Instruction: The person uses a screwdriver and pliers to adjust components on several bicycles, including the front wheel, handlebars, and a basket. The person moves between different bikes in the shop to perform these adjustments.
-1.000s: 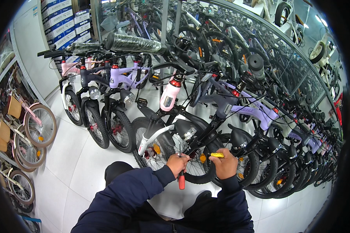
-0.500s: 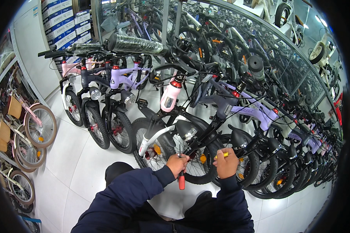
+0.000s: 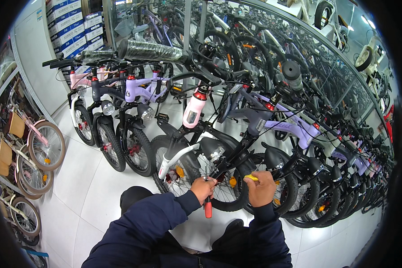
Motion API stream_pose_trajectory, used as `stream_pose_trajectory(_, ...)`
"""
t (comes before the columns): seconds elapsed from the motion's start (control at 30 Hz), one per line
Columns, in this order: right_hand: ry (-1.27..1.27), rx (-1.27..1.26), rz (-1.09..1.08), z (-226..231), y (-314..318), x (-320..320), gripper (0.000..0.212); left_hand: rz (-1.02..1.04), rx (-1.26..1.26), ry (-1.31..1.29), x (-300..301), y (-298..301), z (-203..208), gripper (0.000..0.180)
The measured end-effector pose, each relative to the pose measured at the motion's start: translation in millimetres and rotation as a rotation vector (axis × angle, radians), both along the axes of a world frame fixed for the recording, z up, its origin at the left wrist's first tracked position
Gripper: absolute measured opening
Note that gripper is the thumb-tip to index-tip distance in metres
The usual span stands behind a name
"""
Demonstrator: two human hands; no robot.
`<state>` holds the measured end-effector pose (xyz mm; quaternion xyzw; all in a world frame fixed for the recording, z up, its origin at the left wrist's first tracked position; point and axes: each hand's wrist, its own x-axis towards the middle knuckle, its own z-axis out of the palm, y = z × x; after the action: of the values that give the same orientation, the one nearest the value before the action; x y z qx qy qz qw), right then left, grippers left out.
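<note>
My left hand (image 3: pixel 203 188) is closed beside the axle end of a bicycle's front wheel, near the bottom of its black fork. A red-handled tool (image 3: pixel 208 208) hangs down from its fingers; the tool's working end is hidden. Farther right, my right hand (image 3: pixel 261 189) is raised in front of a neighbouring tyre, closed around a small yellow-handled tool (image 3: pixel 250 177), mostly covered by the fingers. The bicycle's front wheel (image 3: pixel 230 205) has thin spokes and an orange reflector. Above my hands are a black headlight (image 3: pixel 213 149) and a pink head tube (image 3: pixel 194 111).
Bicycles stand packed to the right, among them a purple frame (image 3: pixel 299 129). More stand to the left, with a purple one (image 3: pixel 140 87). Bikes with tan tyres (image 3: pixel 46 144) are on a rack at far left. Stacked boxes (image 3: pixel 69 29) stand by a glass partition.
The yellow-handled tool in my right hand has turned and tilted, and the fingers have shifted around it. My left hand and the red-handled tool have stayed in place.
</note>
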<state>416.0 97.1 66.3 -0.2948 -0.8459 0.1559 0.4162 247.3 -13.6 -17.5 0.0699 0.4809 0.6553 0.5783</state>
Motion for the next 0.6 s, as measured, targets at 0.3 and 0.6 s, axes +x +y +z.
stream_pose_trajectory(0.3, -0.415, -0.007, -0.280, 9, -14, -8, 0.033, -0.004, -0.024, -0.001, -1, 0, -2, 0.008)
stream_pose_trajectory(0.6, 0.081, -0.708, 0.102, -14, -5, -11, 0.020, -0.011, -0.011, 0.023, -2, -1, -1, 0.009)
